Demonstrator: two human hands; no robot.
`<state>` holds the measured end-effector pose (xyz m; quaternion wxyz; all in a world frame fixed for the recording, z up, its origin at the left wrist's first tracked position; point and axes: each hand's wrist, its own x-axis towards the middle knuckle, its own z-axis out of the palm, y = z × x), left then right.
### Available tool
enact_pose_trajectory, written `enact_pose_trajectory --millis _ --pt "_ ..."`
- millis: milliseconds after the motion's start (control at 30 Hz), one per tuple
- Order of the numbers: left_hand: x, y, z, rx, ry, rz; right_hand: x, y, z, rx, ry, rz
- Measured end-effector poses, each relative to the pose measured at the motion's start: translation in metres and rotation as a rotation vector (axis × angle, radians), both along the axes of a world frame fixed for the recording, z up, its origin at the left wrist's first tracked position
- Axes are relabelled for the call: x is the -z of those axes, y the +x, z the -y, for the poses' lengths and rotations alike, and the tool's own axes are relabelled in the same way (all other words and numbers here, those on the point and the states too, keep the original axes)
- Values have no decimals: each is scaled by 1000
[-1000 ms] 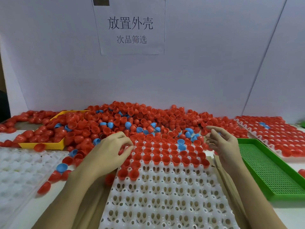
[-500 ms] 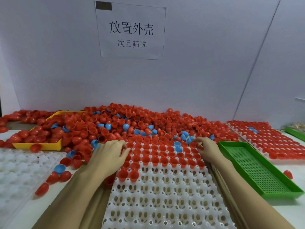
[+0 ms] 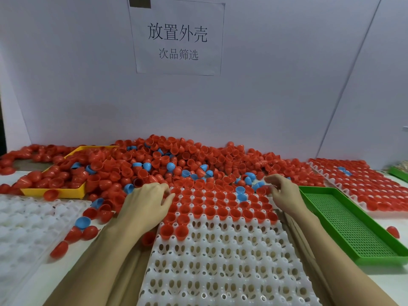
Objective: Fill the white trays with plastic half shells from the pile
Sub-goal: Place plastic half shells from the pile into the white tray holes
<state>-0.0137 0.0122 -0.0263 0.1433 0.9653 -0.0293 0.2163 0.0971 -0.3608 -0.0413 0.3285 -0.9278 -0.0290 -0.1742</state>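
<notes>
A big pile of red and blue half shells lies along the back wall. In front of me a white tray has its far rows filled with red shells and two blue ones; the near rows hold none. My left hand lies palm down at the tray's far left edge, fingers curled over the shells there, hiding what is under them. My right hand hovers at the tray's far right corner, fingers loosely curled beside a red shell, nothing visible in it.
A second white tray sits at the left, with loose shells beside it. A yellow tray is half buried in the pile. A green perforated tray lies right of my right arm, a shell-filled tray beyond it.
My right hand dropped to the pile's edge at the tray's far right corner, then lifted its fingers slightly. My left hand slid a little forward onto the tray's left edge.
</notes>
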Motion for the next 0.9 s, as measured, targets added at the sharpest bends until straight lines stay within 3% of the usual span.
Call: enact_pose_trajectory --millis 167,333,433,533,700,800,900 --pt "0 0 -1 -1 12 20 -23 26 -31 -163 -142 9" --pt "1 0 -2 -15 61 23 -36 53 -83 -354 -354 -162" --pt "0 -1 -3 -14 64 27 -31 65 -96 -346 -535 -280" --pt "-1 -2 -7 -16 71 17 -28 72 -94 -283 -538 -230" --pt "-6 -2 -11 -28 61 32 -43 63 -78 -253 -202 -119" --pt "-8 -4 -7 -21 51 73 -56 29 -75 -375 321 -215" --pt "-12 -8 6 70 -60 195 -62 -14 -76 -603 778 -459"
